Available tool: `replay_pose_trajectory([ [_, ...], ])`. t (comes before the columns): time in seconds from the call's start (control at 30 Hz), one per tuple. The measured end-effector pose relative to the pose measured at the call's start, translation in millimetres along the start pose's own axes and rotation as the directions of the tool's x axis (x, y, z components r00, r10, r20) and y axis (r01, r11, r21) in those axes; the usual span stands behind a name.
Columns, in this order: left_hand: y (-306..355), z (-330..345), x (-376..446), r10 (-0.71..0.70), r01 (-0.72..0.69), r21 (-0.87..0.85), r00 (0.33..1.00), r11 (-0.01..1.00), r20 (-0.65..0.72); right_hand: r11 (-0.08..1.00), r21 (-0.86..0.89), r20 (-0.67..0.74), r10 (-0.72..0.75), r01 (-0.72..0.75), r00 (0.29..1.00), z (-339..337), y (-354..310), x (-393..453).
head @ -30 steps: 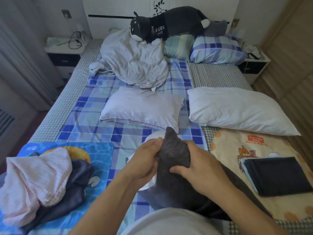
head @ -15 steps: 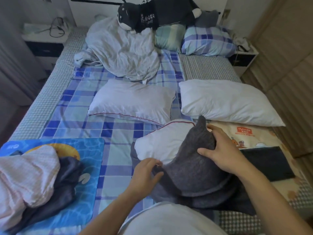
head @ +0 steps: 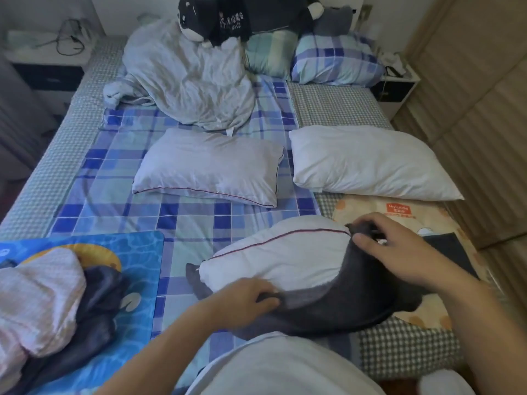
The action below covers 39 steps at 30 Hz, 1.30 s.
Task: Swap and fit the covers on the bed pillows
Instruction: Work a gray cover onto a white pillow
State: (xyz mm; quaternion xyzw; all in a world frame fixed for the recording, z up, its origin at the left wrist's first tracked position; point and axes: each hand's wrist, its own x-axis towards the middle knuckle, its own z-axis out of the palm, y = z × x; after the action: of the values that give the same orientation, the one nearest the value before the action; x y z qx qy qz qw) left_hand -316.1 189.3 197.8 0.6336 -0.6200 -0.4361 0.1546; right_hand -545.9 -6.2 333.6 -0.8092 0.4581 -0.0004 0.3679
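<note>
Left hand (head: pixel 247 295) curled, right hand (head: pixel 399 252) — pinching

White pillow (head: pixel 285 252) lies flat — half inside dark grey cover (head: pixel 336 303).

Views: just the one, a wide-angle camera worn on the head.
Position: standing at the foot of the bed (head: pixel 57 178), looking from above.
Facing: forward and down, along the mattress toward the headboard end.
Nearness: hands (head: pixel 399 252) and forearms loom close at the bottom edge; the plush toy (head: pixel 228 18) sits far off at the top.
Distortion: edges bend, with the right-hand wall leaning inward.
</note>
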Motion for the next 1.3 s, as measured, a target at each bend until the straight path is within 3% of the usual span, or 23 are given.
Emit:
replay_pose_trajectory([
  [0.07, -30.0, -8.5, -12.6, -0.136, 0.133, 0.214, 0.991, 0.968, -0.001, 0.997, -0.013, -0.183, 0.075, -0.078, 0.98, 13.0, 2.2, 7.9],
  [0.13, -42.2, -27.7, -24.4, -0.192, 0.219, 0.121, 0.96, 0.968, -0.203, 0.995, 0.013, -0.372, 0.098, -0.101, 0.923, 30.8, -1.2, 16.3],
  [0.23, -2.8, -81.7, -30.3, -0.064, 0.04, -0.056, 0.838, 0.998, -0.541, 0.968, 0.25, -0.652, 0.141, 0.035, 0.745, 11.1, -38.4, 22.2],
  [0.33, 60.4, -129.8, -47.1, 0.19, -0.191, 0.067, 0.75, 0.979, -0.634, 0.888, 0.303, -0.808, 0.047, 0.345, 0.587, -35.8, -73.6, 7.2],
  [0.4, 61.1, -140.8, -50.2, 0.253, -0.21, 0.146, 0.702, 0.967, -0.666, 0.869, 0.212, -0.859, -0.052, 0.448, 0.509, -26.6, -69.9, 2.3],
  [0.43, 46.9, -142.7, -44.8, 0.216, -0.14, 0.165, 0.692, 0.976, -0.689, 0.895, 0.168, -0.836, -0.093, 0.414, 0.541, -11.3, -57.8, 9.6],
  [0.47, 26.9, -145.3, -36.0, 0.136, -0.004, 0.186, 0.699, 0.982, -0.702, 0.931, 0.153, -0.752, -0.108, 0.332, 0.65, 6.9, -44.8, 24.6],
  [0.53, -18.2, -141.1, -22.0, -0.091, 0.317, 0.281, 0.793, 0.906, -0.602, 0.969, 0.21, -0.465, -0.02, 0.132, 0.885, 45.8, -16.7, 54.3],
  [0.57, -36.9, -132.1, -23.3, -0.163, 0.379, 0.355, 0.844, 0.854, -0.511, 0.967, 0.246, -0.372, 0.027, 0.07, 0.928, 61.9, -9.1, 61.2],
  [0.67, -53.3, -90.4, -52.9, -0.196, 0.323, 0.446, 0.931, 0.834, -0.308, 0.936, 0.347, -0.417, 0.107, 0.05, 0.903, 94.6, 4.7, 50.4],
  [0.77, -40.7, -41.4, -73.1, -0.238, 0.267, 0.493, 0.964, 0.828, -0.121, 0.924, 0.359, -0.257, 0.235, -0.133, 0.937, 120.0, 42.0, 31.6],
  [0.87, -24.0, -7.1, -51.2, -0.188, 0.146, 0.586, 0.982, 0.797, 0.012, 0.901, 0.362, -0.303, 0.357, -0.239, 0.884, 107.0, 69.5, 29.1],
  [0.97, -13.9, 7.8, -35.4, -0.15, 0.15, 0.488, 0.988, 0.86, -0.039, 0.897, 0.379, -0.297, 0.352, -0.229, 0.888, 104.4, 78.9, 12.3],
  [1.03, -22.4, 14.2, -31.3, -0.025, 0.101, 0.501, 0.987, 0.86, -0.156, 0.845, 0.436, -0.211, 0.431, -0.311, 0.877, 107.2, 86.5, 7.4],
  [1.1, -39.3, 21.0, -30.2, 0.074, 0.091, 0.453, 0.939, 0.887, -0.334, 0.804, 0.436, -0.098, 0.489, -0.405, 0.867, 107.5, 95.2, 5.2],
  [1.2, -67.9, 16.6, -22.5, -0.075, 0.253, 0.273, 0.846, 0.928, -0.528, 0.882, 0.149, 0.013, 0.45, -0.447, 0.893, 108.0, 95.4, 0.7],
  [1.23, -77.4, 12.0, -18.7, -0.172, 0.325, 0.252, 0.859, 0.912, -0.482, 0.913, 0.026, 0.017, 0.407, -0.408, 0.913, 111.2, 91.3, 0.1],
  [1.3, -88.8, 4.9, -15.3, -0.305, 0.378, 0.32, 0.917, 0.869, -0.257, 0.954, -0.122, 0.066, 0.282, -0.273, 0.957, 122.2, 80.1, 1.6],
])
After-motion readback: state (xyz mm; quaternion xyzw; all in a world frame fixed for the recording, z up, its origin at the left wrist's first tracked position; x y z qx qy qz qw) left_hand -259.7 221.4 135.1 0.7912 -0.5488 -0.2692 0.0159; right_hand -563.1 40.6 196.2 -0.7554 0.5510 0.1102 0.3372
